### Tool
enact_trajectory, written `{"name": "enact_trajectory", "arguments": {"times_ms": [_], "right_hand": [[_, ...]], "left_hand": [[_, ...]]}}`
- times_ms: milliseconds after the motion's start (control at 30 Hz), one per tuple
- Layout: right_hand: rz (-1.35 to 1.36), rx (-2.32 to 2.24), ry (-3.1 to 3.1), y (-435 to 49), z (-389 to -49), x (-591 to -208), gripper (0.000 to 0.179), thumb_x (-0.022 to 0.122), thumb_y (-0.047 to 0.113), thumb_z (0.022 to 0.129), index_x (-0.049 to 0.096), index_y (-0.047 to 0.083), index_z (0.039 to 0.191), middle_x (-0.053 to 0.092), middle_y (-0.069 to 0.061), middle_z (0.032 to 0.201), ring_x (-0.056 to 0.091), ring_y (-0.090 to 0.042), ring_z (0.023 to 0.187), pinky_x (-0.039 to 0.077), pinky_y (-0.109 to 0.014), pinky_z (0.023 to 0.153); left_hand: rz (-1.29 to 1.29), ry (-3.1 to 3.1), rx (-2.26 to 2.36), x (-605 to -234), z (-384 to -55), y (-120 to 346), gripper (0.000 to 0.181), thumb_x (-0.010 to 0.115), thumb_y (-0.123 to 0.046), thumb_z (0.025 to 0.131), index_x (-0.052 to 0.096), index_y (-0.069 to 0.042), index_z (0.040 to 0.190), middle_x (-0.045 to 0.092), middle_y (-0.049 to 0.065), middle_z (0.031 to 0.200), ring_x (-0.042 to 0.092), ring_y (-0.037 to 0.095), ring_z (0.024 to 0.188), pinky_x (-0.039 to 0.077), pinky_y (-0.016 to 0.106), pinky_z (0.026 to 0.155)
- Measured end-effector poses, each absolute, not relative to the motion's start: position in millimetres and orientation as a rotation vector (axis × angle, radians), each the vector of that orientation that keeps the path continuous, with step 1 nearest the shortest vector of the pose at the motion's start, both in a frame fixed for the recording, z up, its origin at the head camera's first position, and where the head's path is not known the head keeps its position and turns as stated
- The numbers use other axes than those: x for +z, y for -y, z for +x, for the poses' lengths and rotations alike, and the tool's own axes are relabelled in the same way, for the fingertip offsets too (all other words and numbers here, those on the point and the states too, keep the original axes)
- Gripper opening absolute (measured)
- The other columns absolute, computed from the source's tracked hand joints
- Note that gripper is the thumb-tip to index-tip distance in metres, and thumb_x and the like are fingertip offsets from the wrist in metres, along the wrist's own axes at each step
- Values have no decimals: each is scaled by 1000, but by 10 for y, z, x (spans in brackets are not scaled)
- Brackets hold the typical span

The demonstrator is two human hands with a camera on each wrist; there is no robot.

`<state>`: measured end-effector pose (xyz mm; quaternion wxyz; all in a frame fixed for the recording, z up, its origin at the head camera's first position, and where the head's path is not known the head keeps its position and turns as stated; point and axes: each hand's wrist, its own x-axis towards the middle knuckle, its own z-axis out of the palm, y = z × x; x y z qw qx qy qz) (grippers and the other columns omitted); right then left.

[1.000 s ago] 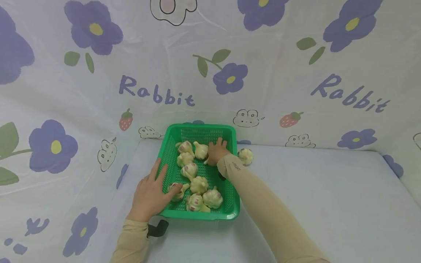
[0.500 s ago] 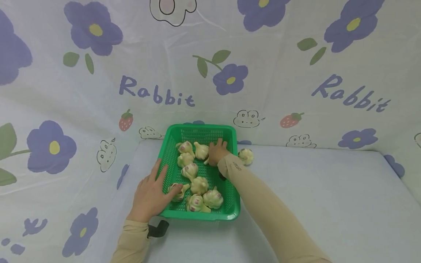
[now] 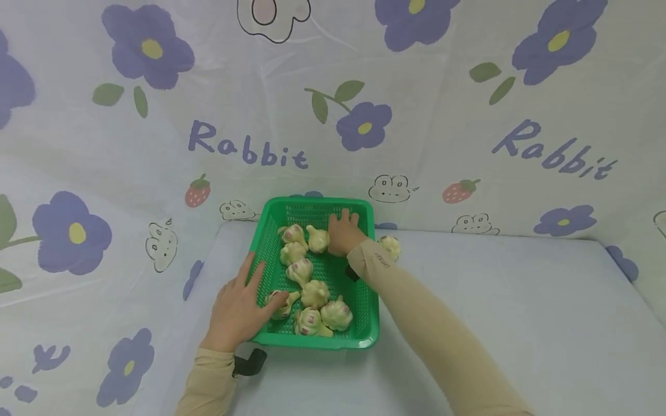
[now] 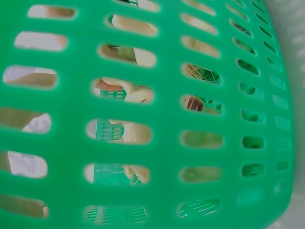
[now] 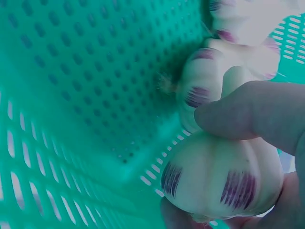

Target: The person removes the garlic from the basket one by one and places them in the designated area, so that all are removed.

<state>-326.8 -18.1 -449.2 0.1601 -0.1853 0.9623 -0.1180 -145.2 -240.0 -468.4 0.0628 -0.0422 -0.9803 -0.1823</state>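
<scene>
A green plastic basket (image 3: 321, 342) with slotted walls holds several whitish garlic bulbs (image 3: 315, 293) with purple streaks. My left hand (image 3: 240, 312) rests over the basket's left rim, fingers spread and thumb reaching inside above a bulb. In the left wrist view the slotted basket wall (image 4: 167, 114) fills most of the picture. Inside the far right corner, my right hand (image 3: 344, 233) grips a garlic bulb (image 5: 214, 176), thumb on top and fingers beneath, as the right wrist view shows. In the head view that bulb is hidden by the hand. More garlic (image 5: 202, 81) lies just beyond the thumb.
One garlic bulb (image 3: 390, 247) sits outside the basket on the white tabletop (image 3: 499, 300), partly behind the right sleeve. A white curtain (image 3: 322, 115) printed with flowers and rabbits stands behind the table and along its left side.
My right hand has shifted slightly up and away, toward the basket's far wall, with its sleeve now covering part of the outside bulb. The left hand and basket stay put.
</scene>
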Motion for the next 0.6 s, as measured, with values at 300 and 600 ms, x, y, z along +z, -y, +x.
{"name": "enact_trajectory", "arguments": {"times_ms": [300,600], "right_hand": [[-603,-360,-2787,168,-3226,-4257,66,64,14,100,34,-6,154,22,-36,158,24,-50,145,33,-54,117],[-686,-365,-2805,82,-3188,-4112,54,69,17,99,42,-7,139,33,-35,146,31,-45,128,35,-50,105]], "left_hand": [[-115,2974,-560,-4692,-1453,2406,91,60,-64,98,37,-3,161,20,17,173,56,54,130,44,66,108],[-116,2972,-565,-4710,-1455,2391,91,60,-65,98,37,-3,161,19,18,173,55,55,131,43,67,109]]}}
